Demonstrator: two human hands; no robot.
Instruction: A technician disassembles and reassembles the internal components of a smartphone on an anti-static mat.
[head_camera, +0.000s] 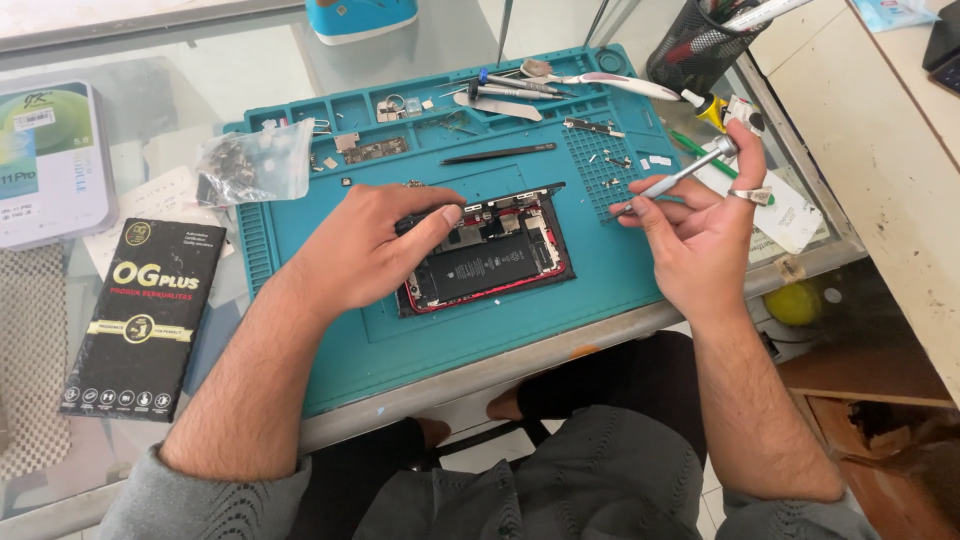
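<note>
An opened red-framed phone (487, 262) lies on a teal work mat (600, 290), its black battery and inner parts showing. My left hand (370, 245) rests on the phone's left side, with the index fingertip pressing near its upper edge. My right hand (700, 235) hovers right of the phone and holds a slim silver screwdriver (678, 177). The tool's tip points down-left over the mat's ribbed patch, where small screws (612, 160) lie. A ring sits on one finger of the right hand.
Tweezers, a spudger and a brush (540, 90) lie along the mat's top trays. A clear bag of parts (258, 162) sits at the mat's upper left. A black flat box (145, 315) and a white box (50, 165) lie left. A mesh pen cup (700, 45) stands at the back right.
</note>
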